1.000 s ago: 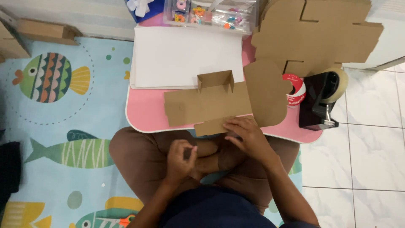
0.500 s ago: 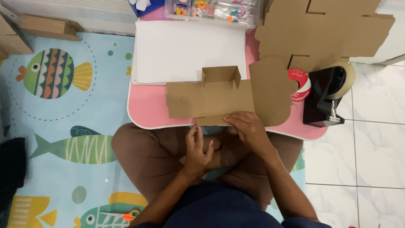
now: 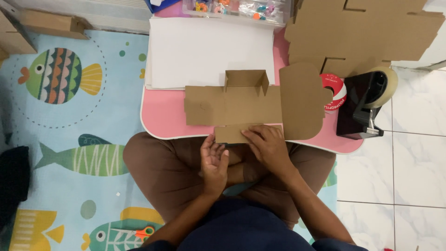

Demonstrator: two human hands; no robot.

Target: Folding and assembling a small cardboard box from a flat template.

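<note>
On the pink table (image 3: 167, 121), right hand (image 3: 267, 146) presses the cardboard flap (image 3: 234, 133); left hand's (image 3: 213, 160) grip open beside.

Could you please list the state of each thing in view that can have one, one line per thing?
Cardboard box blank: lying flat on the pink table, far flap standing up.
Right hand: pressing down the near flap.
Left hand: open, at the near flap's edge, gripping nothing.
Tape dispenser: upright, roll loaded.
Red tape roll: lying flat.
Clear bead case: lid closed.
Orange scissors: on the mat, blades shut.
</note>
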